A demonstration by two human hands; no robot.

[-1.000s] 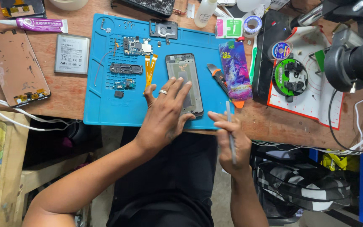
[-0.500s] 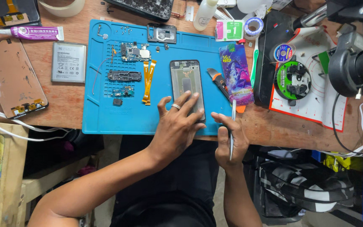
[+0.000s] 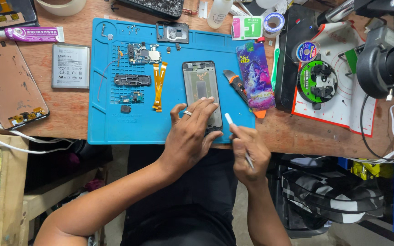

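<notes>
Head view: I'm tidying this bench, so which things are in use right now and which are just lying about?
In use:
left hand pressing on the phone frame
right hand holding a thin white tool
blue mat

Lying about:
battery
glue tube
orange ribbon cables
circuit board
solder wick spool

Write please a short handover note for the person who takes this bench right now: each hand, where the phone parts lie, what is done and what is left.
Left hand: fingers spread flat on the lower end of the phone frame, pressing it onto the blue mat.
Right hand: grip closed on a thin white-tipped tool, tip beside the frame's lower right corner.
Parts: circuit board, small boards and orange flex cables on the mat left of the frame; battery and removed screen on the wooden table, further left.
Done: phone opened, parts laid out.
Left: the frame is bare; nothing is refitted.
</notes>
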